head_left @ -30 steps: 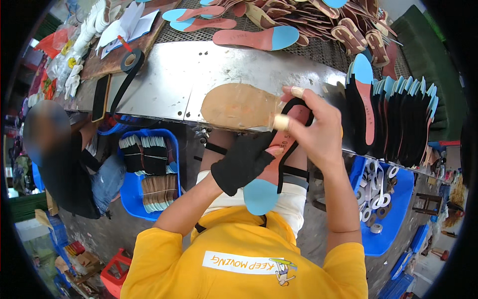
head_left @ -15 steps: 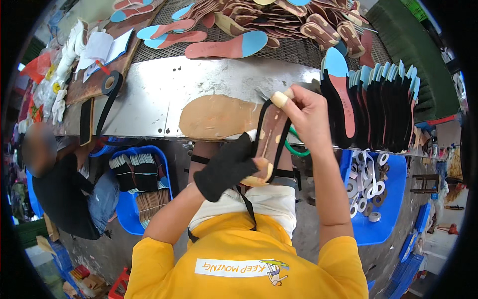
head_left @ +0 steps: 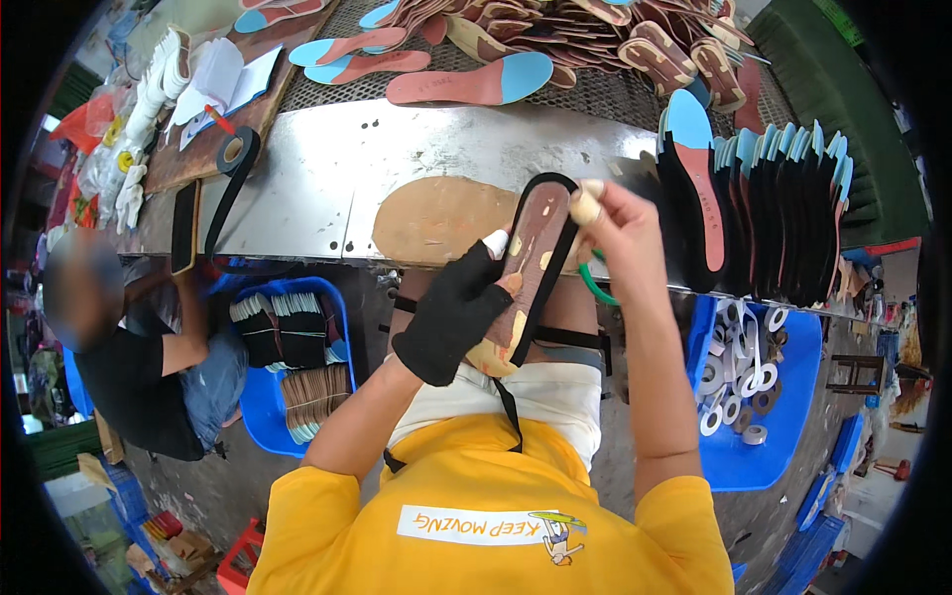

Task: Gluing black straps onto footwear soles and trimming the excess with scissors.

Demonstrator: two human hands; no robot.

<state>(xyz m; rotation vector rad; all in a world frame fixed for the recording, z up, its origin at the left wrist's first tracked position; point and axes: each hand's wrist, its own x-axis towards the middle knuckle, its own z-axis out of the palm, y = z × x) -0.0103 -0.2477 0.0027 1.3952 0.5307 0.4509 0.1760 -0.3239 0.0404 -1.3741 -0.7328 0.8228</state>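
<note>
My left hand [head_left: 451, 322], in a black fingerless glove, grips an insole [head_left: 533, 268] from the side, thumb on its face. The insole stands tilted over the table's near edge. Its brown underside faces up with pale patches, and black tape runs along its rim. My right hand [head_left: 632, 233], with pale finger covers, pinches at the rim near the insole's upper end. A green loop handle [head_left: 597, 282] shows beside my right palm; whether that hand holds it is hidden. Behind the insole, a brown insole-shaped sheet [head_left: 436, 220] lies on the metal table top [head_left: 317, 149].
At right stands a row of black-covered insoles [head_left: 783, 218]. Loose insoles [head_left: 471, 84] lie on the mesh at the back. A black tape roll [head_left: 238, 151] sits at left. Blue bins [head_left: 769, 397] hold tape rolls and bundled insoles below. A seated person [head_left: 149, 367] works at left.
The insole has turned more upright, and more of its underside shows. My right hand has moved slightly right along its rim. The metal blade tips beside it are out of sight now.
</note>
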